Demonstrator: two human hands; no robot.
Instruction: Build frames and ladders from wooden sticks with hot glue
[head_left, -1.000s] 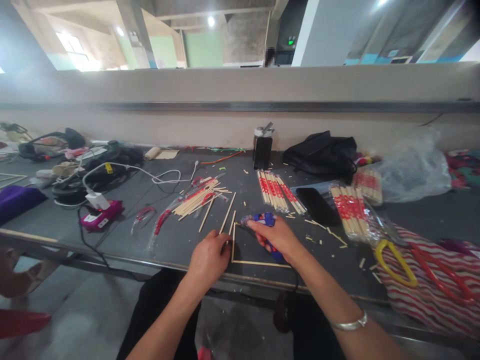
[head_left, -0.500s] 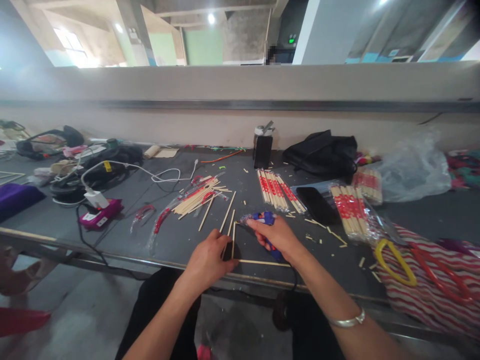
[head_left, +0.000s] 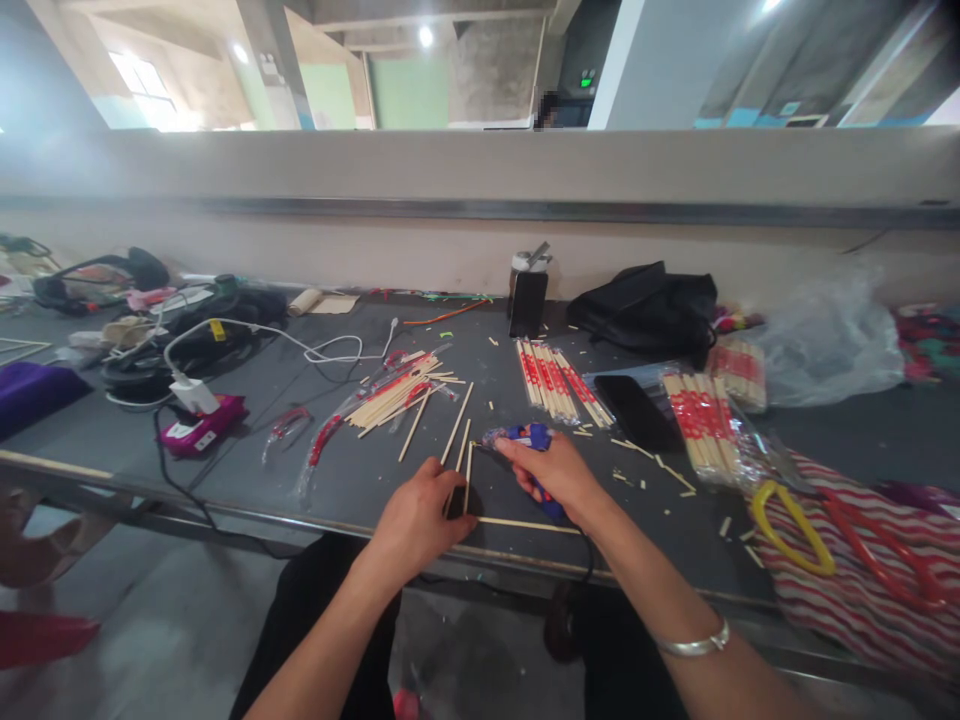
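My right hand [head_left: 553, 471] grips a blue glue gun [head_left: 525, 438], whose nozzle points left at the top of an L-shaped frame of thin wooden sticks [head_left: 517, 523] lying near the table's front edge. My left hand [head_left: 420, 515] is closed with its fingers pinching the frame's upright stick [head_left: 468, 470] near the corner. Loose bare chopsticks [head_left: 394, 400] lie in a fan just behind my left hand.
Red-wrapped chopstick bundles [head_left: 555, 382] and a packed bag of them [head_left: 701, 425] lie right of centre by a black phone [head_left: 637, 410]. A black bottle [head_left: 526, 295], black bag [head_left: 649, 305], charger and cables [head_left: 196, 395] sit behind. A striped bag with scissors [head_left: 840, 540] is at right.
My left hand slid slightly down and toward the frame's corner, taking the upright stick between its fingers. The right hand with the glue gun stayed in place.
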